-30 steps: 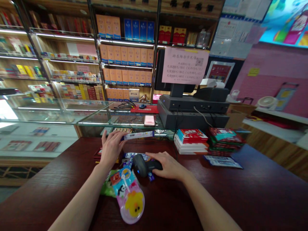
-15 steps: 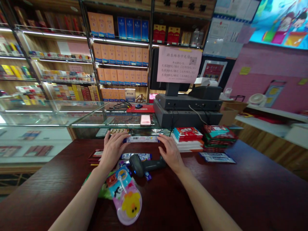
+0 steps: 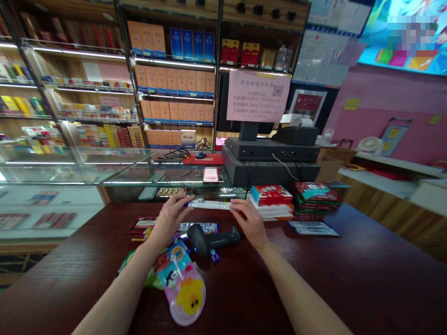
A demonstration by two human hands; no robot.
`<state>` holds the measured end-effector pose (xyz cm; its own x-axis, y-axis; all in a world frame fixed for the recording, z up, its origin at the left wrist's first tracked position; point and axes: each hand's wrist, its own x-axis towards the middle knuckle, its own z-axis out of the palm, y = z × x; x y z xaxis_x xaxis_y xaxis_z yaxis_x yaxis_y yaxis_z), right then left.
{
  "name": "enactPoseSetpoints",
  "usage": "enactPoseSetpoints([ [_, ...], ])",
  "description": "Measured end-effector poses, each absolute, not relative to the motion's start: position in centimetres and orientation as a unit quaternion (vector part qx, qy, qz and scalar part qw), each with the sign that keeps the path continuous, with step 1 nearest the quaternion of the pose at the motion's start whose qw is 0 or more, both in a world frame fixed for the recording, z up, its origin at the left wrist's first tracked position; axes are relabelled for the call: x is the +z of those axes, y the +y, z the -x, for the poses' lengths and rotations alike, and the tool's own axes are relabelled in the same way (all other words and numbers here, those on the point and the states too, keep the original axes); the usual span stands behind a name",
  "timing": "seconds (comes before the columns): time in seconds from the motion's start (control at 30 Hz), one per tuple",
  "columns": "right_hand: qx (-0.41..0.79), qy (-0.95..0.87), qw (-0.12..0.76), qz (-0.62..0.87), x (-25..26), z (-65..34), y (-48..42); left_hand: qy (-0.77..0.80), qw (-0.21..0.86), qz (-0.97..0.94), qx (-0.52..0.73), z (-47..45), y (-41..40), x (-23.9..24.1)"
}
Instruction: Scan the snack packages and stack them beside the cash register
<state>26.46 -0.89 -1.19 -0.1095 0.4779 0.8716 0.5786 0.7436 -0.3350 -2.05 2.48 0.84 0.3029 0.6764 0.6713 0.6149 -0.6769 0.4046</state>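
A slim white-and-blue wrapped packet (image 3: 210, 205) stretches between my two hands above the dark wooden counter. My left hand (image 3: 170, 217) pinches its left end, and my right hand (image 3: 248, 220) grips its right end. What is inside the wrapper does not show. Below the packet lies a black barcode scanner (image 3: 213, 239), its handle toward my right hand. Behind the scanner rests another blue-and-white packet (image 3: 199, 227). Nearer to me, under my left forearm, a colourful pouch with a yellow chick (image 3: 185, 288) lies partly over a green package (image 3: 152, 278).
Red and white boxes (image 3: 270, 197) and dark red-green packets (image 3: 314, 200) are stacked at the right back. A flat blue-white packet (image 3: 313, 228) lies before them. Beyond stand a glass case (image 3: 167, 172), a till with monitor (image 3: 270, 158) and shelves of orange boxes (image 3: 176, 111).
The packet has tilted, so its printed barcode face no longer shows clearly. My left hand has shifted slightly right, and the fingers of both hands have closed more around its ends.
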Motion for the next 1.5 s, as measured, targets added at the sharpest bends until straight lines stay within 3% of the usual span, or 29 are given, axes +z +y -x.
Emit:
enactPoseSetpoints([
  [0.4,0.158,-0.626,0.592,0.482,-1.5,-26.8,0.7,0.46,0.093,-0.779,0.416,1.0,2.5,1.2],
  [0.67,0.203,-0.61,0.574,0.507,-1.6,-28.6,0.9,0.4,0.087,-0.825,0.389,-0.3,2.3,2.2],
  [1.07,0.129,-0.674,0.476,0.55,-0.9,-32.2,-2.1,0.38,-0.057,-0.87,0.308,-3.0,2.1,1.6],
  [1.5,-0.023,-0.699,0.413,0.583,-2.0,-39.5,-4.7,0.358,-0.083,-0.895,0.252,-10.8,-0.1,2.2],
])
